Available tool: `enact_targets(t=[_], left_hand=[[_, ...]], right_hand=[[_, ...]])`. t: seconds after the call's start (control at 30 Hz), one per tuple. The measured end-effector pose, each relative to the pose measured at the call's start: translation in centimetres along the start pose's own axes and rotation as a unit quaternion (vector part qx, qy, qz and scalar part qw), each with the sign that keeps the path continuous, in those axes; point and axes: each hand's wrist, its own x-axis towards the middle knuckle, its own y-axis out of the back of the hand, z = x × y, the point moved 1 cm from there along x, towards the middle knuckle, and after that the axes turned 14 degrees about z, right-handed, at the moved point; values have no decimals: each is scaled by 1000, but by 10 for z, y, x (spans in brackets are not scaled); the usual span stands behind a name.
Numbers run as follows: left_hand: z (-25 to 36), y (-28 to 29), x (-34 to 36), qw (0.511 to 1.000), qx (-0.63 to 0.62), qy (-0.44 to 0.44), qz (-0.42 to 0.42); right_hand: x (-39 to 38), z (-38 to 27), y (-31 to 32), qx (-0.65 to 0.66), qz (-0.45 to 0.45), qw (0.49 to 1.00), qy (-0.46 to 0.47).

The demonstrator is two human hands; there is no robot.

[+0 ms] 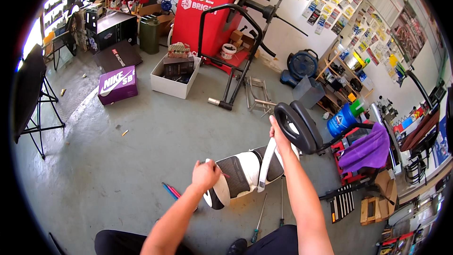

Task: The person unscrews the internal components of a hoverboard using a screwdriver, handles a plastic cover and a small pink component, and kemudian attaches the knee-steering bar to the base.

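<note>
A white scooter-like body (pixel 233 172) with black textured panels lies on the floor in front of me. It looks like a self-balancing scooter. From its right end rises a black padded loop (pixel 302 127). My left hand (pixel 206 175) is closed at the body's left end; a thin reddish bit shows beside the fingers, but what they grip is hidden. My right hand (pixel 280 139) is wrapped around the upper end of a curved white strip (pixel 267 166), just left of the padded loop. The strip runs down across the body.
Two screwdrivers (pixel 257 226) lie by my shoe (pixel 237 246). Pink and blue handles (pixel 171 191) rest left of the body. Farther off are a purple shoebox (pixel 117 85), a white box (pixel 174 85), a black metal stand (pixel 231 85) and a red cabinet (pixel 198 23). A purple cloth (pixel 365 151) hangs at right.
</note>
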Motion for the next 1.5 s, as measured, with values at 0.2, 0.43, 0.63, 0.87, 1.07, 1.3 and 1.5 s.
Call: enact_targets(t=[0.2,0.43,0.63,0.87,1.07,1.3,1.5], left_hand=[[15,173,38,982,-37,-163,-84],[45,342,-55,973,-122,-22,-194],[32,349,-51,970,-186,-102,-121],[36,336,-55,965,-178,-135,-137],[37,336,-58,961,-170,-116,-184],[37,336,-50,965,-168,-79,-187],[46,333,-41,963,-175,-48,-198]], right_hand=[[45,0,-55,-13,-27,999,34],[56,-6,-91,69,-28,996,54],[30,-4,-20,105,-63,991,48],[-17,5,71,154,-60,986,-25],[1,26,105,193,-30,978,-68],[46,24,50,84,126,987,49],[64,18,9,-14,154,987,46]])
